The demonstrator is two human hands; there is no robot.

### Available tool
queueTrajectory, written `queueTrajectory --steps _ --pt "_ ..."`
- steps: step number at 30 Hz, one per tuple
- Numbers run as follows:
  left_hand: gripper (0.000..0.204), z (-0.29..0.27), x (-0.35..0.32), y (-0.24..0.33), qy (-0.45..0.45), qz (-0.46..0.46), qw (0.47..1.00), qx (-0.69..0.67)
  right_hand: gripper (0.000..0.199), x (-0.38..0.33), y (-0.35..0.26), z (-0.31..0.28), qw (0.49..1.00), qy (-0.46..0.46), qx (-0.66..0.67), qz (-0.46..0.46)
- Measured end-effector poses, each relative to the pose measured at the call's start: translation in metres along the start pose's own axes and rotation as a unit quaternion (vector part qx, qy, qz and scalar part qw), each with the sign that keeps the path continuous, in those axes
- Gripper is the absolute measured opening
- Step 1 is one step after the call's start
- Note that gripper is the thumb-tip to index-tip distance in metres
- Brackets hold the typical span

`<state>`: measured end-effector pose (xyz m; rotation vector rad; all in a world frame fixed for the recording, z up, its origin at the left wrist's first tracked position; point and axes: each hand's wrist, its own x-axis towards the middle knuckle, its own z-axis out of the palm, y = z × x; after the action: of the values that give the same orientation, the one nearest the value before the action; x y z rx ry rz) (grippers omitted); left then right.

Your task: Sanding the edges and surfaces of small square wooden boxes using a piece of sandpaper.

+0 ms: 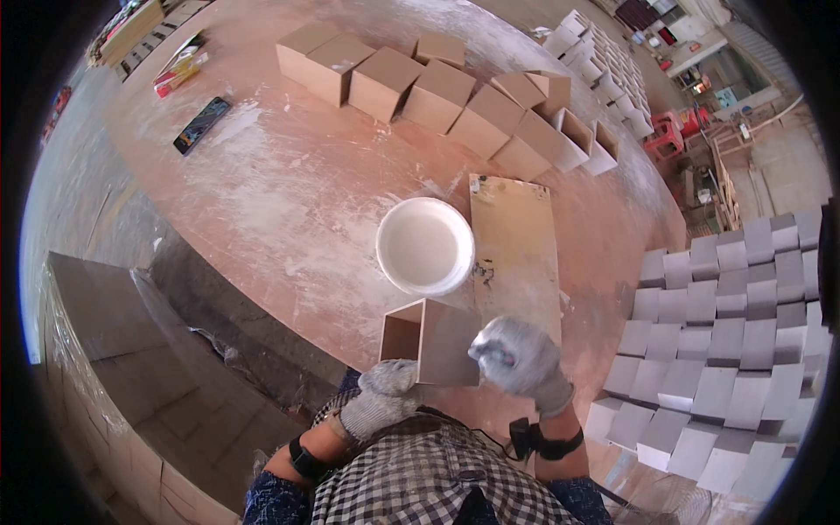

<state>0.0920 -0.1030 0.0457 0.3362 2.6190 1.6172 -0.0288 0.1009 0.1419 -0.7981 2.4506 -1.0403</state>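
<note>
An open-ended brown box (449,341) stands on the table edge close to my body, its hollow end turned to the left. My left hand (389,394), in a grey knitted glove, grips the box at its near lower corner. Beside the box's right face is my gloved right hand (522,360), its fingers curled closed. Whatever those fingers hold, if anything, cannot be made out; the hand is slightly blurred. Just beyond the box sits a round white tub (425,246) with pale whitish contents. A stained yellowish board (516,245) lies flat to the right of the tub.
A row of brown boxes (437,92) runs across the table's far side. A phone (202,125) lies at the far left. Many grey-white boxes (713,337) are stacked at right. A plastic-wrapped stack (122,350) stands at left. Red stools (667,134) are farther back.
</note>
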Motion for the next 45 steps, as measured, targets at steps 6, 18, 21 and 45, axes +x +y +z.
queueTrajectory --steps 6,18,21,45 --pt "0.027 0.045 0.036 0.009 -0.083 0.012 0.996 -0.004 0.014 -0.029 0.03 0.019 0.945 0.051 -0.32 -0.034" --pt "0.026 0.081 0.043 0.012 -0.127 0.065 0.99 0.016 0.016 -0.078 0.051 0.018 0.941 0.19 -0.277 -0.039" --pt "0.026 0.084 0.042 0.014 -0.106 0.117 0.987 0.01 0.019 -0.08 0.079 0.027 0.917 0.279 -0.285 0.018" --pt "0.027 0.086 0.036 0.011 -0.131 0.161 0.978 0.024 0.015 -0.063 0.046 0.029 0.922 0.289 -0.231 -0.118"
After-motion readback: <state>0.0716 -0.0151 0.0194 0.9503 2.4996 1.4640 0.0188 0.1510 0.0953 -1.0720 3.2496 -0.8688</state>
